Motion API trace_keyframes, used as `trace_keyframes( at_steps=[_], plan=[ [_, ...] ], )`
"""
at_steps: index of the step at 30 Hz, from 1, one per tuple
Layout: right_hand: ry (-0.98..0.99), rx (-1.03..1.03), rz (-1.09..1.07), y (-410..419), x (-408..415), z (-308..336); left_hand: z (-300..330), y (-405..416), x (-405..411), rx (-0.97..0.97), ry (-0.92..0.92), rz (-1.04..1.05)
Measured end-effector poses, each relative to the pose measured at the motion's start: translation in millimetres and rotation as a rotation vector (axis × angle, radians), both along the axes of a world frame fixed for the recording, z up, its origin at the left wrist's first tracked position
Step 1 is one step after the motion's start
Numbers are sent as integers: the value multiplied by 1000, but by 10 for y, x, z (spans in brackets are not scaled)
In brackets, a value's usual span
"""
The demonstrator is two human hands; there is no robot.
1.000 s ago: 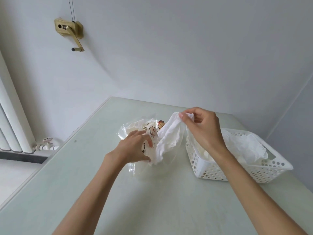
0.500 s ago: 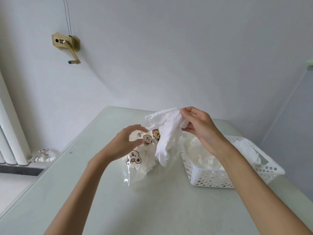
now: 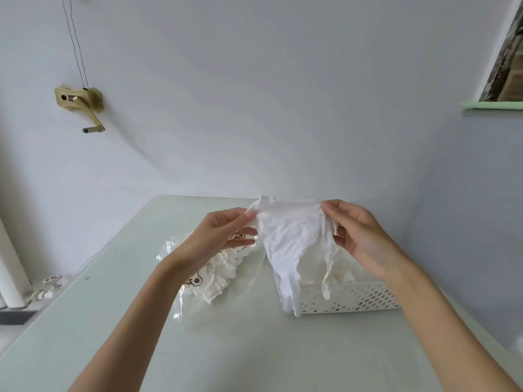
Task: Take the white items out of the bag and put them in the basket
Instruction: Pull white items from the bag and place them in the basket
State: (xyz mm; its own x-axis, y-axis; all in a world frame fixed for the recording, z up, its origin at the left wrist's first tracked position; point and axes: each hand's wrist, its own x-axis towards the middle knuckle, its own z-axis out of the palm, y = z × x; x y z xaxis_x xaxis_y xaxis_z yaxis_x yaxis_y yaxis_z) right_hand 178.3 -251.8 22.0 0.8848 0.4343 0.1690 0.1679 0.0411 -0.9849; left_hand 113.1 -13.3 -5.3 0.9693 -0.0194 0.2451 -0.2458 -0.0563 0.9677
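A white glove-like cloth item [image 3: 291, 244] hangs spread in the air between my hands. My left hand [image 3: 223, 239] pinches its upper left corner; my right hand [image 3: 359, 239] pinches the upper right edge. Its lower end dangles over the left side of the white perforated basket [image 3: 353, 301], which holds more white items. The clear plastic bag [image 3: 215, 278] with cartoon bear prints lies on the table below my left hand, white items still inside.
The pale green table [image 3: 254, 349] meets the wall at the back. A brass crank fixture [image 3: 82, 103] hangs on the wall at the left. A radiator pipe and valve [image 3: 48, 287] stand past the table's left edge.
My left hand left the bag and took the item's other corner. Both hands lifted it and stretched it out above the basket's left side. The camera tilted up.
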Motion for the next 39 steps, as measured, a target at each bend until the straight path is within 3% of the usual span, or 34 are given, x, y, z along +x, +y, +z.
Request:
trace_keyframes(
  at_steps=[4,10,15,19,23,28,31,34,36,39],
  plan=[
    [-93,-245,-141,-336,61,-17,209,-252,74,157,-75,59],
    [-326,-435,14,-271,-28,269,583,-633,228,364,-180,14],
    [-357,-251,-97,-283,-24,450,732,-691,201,268,-106,105],
    [-290,-193,-89,-365,-52,461,588,-718,164,253,-9,-123],
    [-295,-173,-118,-350,-97,418,420,-877,277,118,-87,-2],
    [-374,42,-267,-407,-110,263,427,-1066,277,-163,-235,207],
    [-319,152,-305,-429,-136,175,464,-1124,234,-109,-316,259],
    [-184,186,-151,-532,-103,192,515,-1058,220,-12,-384,250],
    [-162,123,-33,-632,-29,298,534,-990,221,92,-408,212],
    [-258,-302,95,-613,13,526,542,-981,216,263,-416,149]
  ],
)
